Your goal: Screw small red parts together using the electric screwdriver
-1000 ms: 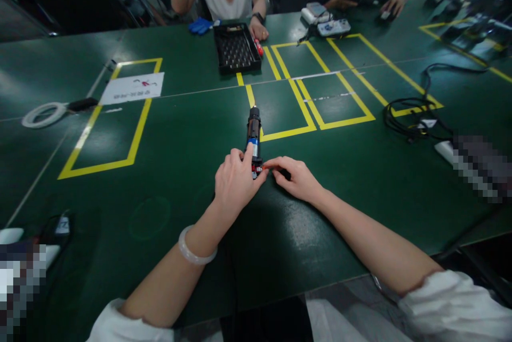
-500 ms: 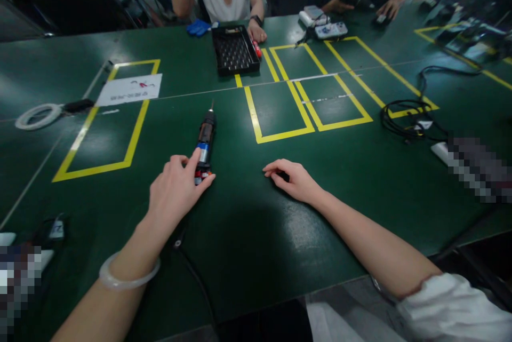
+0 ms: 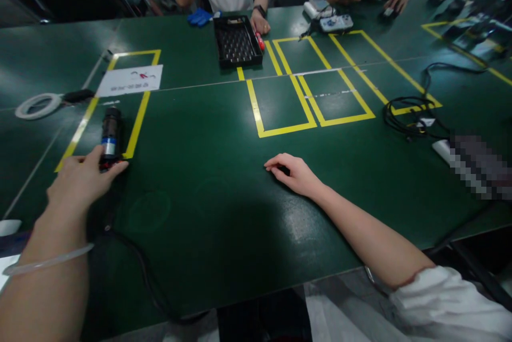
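Note:
My left hand (image 3: pixel 82 176) is closed around the rear end of a corded electric screwdriver (image 3: pixel 111 131), which has a dark body with a blue and silver band. The tool points away from me, inside the yellow taped rectangle (image 3: pixel 138 126) at the left. Its black cord (image 3: pixel 146 272) trails back toward the table's near edge. My right hand (image 3: pixel 292 171) rests on the green table (image 3: pixel 208 171), its fingers curled together with no object visible in them.
A printed paper (image 3: pixel 130 80) lies across the left rectangle, beside a white ring-shaped coil (image 3: pixel 38 105). A black tray (image 3: pixel 238 40) sits opposite, near a person's hand. Coiled black cable (image 3: pixel 404 112) lies at the right. Across the table, another person holds a dark tool.
My left hand has carried the screwdriver leftward into the left taped rectangle, and its cord has followed. My right hand has stayed in place.

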A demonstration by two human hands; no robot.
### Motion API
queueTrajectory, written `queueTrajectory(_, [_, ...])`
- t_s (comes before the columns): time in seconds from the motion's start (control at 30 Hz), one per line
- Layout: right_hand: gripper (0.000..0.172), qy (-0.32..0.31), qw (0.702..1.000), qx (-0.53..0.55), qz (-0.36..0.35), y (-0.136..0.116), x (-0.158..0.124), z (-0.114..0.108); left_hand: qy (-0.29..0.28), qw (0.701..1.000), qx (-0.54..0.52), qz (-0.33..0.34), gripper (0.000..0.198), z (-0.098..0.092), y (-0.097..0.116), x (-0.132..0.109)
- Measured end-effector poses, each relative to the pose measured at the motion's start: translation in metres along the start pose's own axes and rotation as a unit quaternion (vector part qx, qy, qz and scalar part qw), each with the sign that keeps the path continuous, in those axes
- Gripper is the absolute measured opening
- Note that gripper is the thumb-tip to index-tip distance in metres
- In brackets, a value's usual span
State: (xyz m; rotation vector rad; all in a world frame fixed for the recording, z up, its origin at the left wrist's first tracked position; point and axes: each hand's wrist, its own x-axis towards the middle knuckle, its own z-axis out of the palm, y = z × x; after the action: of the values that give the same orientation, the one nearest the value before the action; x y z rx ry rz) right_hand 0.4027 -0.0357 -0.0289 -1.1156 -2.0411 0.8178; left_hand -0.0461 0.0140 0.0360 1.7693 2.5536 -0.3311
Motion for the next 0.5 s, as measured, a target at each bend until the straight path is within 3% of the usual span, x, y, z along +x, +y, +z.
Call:
queueTrajectory(0.13, [0.019,-0.004,1.0,-0.004,0.004,0.0,0.0,0.0,0.068,0.997,0.014,-0.034,0.083,0.006,-0.005,-0.006])
queueTrajectory(0.27, [0.018,-0.008,1.0,-0.007,0.007,-0.001,0.001,0.0,0.097,0.994,0.032,-0.028,0.072,0.013,0.003,-0.015])
queueTrajectory(0.43, [0.017,-0.006,1.0,-0.01,0.002,0.0,0.001,0.0,0.047,0.998,0.042,-0.022,0.064,0.01,0.003,-0.011])
queueTrajectory(0.5, [0.017,-0.005,1.0,-0.009,0.002,0.0,0.002,0.001,0.024,0.999,-0.003,-0.036,0.064,0.006,0.0,-0.008])
